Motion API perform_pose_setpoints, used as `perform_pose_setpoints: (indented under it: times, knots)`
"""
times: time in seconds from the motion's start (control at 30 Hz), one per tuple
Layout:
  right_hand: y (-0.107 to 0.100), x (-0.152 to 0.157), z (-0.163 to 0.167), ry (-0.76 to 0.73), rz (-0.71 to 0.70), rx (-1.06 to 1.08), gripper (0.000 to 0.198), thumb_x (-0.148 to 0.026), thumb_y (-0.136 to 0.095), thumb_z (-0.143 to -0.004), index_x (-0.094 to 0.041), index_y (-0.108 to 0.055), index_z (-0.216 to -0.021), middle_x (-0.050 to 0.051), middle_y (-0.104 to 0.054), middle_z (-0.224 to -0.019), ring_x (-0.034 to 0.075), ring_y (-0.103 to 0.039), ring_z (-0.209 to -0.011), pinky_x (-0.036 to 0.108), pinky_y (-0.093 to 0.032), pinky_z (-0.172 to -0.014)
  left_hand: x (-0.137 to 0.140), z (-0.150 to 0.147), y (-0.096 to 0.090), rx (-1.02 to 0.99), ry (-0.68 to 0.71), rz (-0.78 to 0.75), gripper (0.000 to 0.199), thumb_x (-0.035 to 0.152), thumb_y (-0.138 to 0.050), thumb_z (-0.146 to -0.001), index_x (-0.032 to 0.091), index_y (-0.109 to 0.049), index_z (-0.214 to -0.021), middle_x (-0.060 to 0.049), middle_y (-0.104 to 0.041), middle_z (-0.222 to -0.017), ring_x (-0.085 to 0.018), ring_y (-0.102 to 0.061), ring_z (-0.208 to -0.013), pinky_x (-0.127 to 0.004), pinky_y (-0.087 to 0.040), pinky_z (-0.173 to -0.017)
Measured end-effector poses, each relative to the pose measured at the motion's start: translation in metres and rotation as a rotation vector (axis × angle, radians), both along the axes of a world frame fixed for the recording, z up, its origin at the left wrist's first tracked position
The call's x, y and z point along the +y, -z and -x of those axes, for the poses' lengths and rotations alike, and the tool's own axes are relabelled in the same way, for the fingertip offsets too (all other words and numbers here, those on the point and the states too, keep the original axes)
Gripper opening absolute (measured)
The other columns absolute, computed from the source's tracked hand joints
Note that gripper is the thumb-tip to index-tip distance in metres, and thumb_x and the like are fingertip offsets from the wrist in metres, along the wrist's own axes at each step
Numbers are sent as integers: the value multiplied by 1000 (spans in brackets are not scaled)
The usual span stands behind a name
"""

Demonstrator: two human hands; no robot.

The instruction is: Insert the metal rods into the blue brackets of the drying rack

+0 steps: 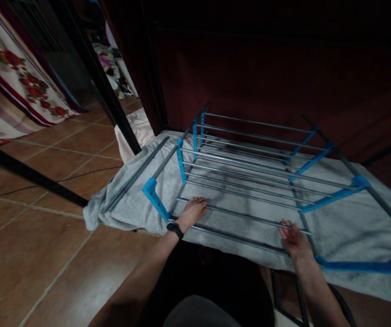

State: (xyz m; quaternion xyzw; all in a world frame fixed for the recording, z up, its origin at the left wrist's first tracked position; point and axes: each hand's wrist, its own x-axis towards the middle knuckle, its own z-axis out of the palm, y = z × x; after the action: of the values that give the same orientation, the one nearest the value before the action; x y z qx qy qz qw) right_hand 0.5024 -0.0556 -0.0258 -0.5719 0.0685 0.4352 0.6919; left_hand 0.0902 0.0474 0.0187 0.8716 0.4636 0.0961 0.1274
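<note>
A rack of grey metal tubes and blue plastic brackets lies across a grey cloth. My left hand (193, 212), with a dark band on its wrist, is closed over a thin metal rod (243, 214) near its left end. Close to the other end of that rod, my right hand (295, 240) has its fingers curled around it. Nearer to me another rod (236, 237) runs roughly parallel. A blue bracket (156, 200) stands left of my left hand, and a long blue bracket (362, 266) extends to the right of my right hand.
The grey cloth (250, 204) covers a low surface against a dark red panel (250, 72). A loose grey tube (137, 172) lies at its left. Dark metal posts (96, 86) rise on the left, over a tiled floor (62, 245) with a thin cable (79, 175).
</note>
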Motion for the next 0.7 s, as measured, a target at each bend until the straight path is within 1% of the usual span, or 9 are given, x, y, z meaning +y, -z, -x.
perform_pose_setpoints:
  times: [0.1, 0.23, 0.33, 0.43, 0.57, 0.7]
  knots:
    - [-1, 0, 2, 10, -16, 3, 21, -12, -50, -94, -23, -61, -80, -4, -68, -71, 11, -71, -67, 25, -63, -65, 0, 1, 0, -24, -19, 8, 18, 27, -56, -96, 21, -68, -108, -9, -68, -111, -24, -62, -106, -39, -43, -101]
    - [-9, 0, 7, 19, -35, 5, 20, -10, -49, -92, -22, -60, -80, -3, -69, -70, 11, -71, -66, 25, -63, -66, 1, 2, -3, -46, -13, 18, 19, 28, -56, -96, 23, -67, -111, -8, -69, -111, -24, -63, -106, -38, -44, -100]
    - [-15, 1, 13, 2, -47, 10, 19, -7, -49, -87, -20, -60, -80, -2, -71, -70, 11, -70, -63, 23, -61, -65, 3, 2, -3, -30, 29, 16, 21, 30, -54, -97, 23, -68, -111, -8, -70, -111, -24, -63, -107, -38, -44, -100]
    - [-19, 2, 19, -15, -96, 3, 16, -5, -54, -83, -19, -62, -79, -2, -71, -70, 10, -70, -64, 21, -61, -66, 6, 2, -1, -9, 38, 26, 23, 33, -51, -98, 23, -69, -110, -9, -71, -113, -25, -64, -107, -39, -44, -100]
    - [-19, 1, 23, 17, -126, -8, 13, -8, -60, -82, -20, -63, -79, -2, -72, -70, 11, -70, -65, 22, -61, -68, 10, 2, 3, -24, 13, -12, 24, 31, -52, -97, 22, -70, -110, -11, -72, -115, -27, -64, -111, -42, -43, -102]
    - [-21, -3, 27, 7, -167, -16, 10, -12, -66, -82, -21, -64, -85, -2, -73, -75, 12, -70, -71, 24, -62, -73, 14, 5, 5, -54, -16, -45, 23, 30, -53, -95, 23, -68, -111, -9, -71, -112, -26, -65, -106, -40, -46, -98]
